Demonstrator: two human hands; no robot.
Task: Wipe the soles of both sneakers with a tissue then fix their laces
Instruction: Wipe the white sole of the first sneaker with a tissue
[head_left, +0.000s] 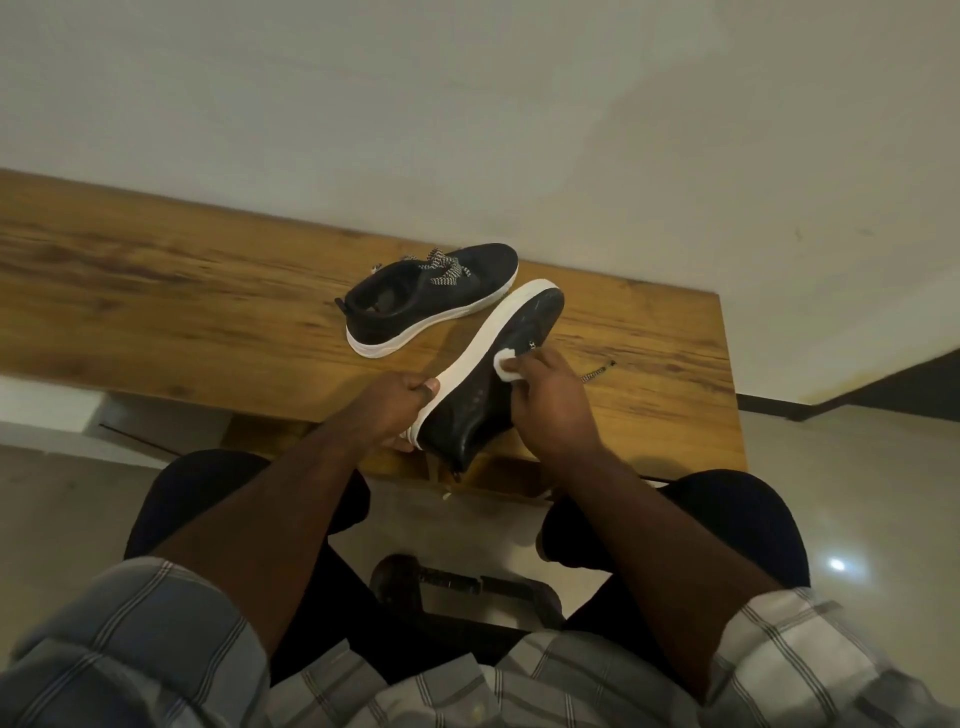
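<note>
**Wiping sneaker 1 of 2: how it handles**

The held sneaker (483, 379) is tipped sole-up over the near edge of the bench (156, 291). The left hand (395, 410) has its grip wrapped around the white sole rim near the heel, thumb on the edge. The right hand (550, 400) pinches a small wad of tissue (506, 364) and presses it on the dark sole.

My take: the shoe looks light, with a stiff rubber sole and a softer upper, so the rim is the spot to hold since it won't collapse. The tissue is flimsy and will likely shred on tread, so go gentle. A loose lace end (597, 373) trails on the bench just beside the right hand.

The other sneaker (431, 301) sits upright on the bench behind, laces (441, 267) undone.
</note>
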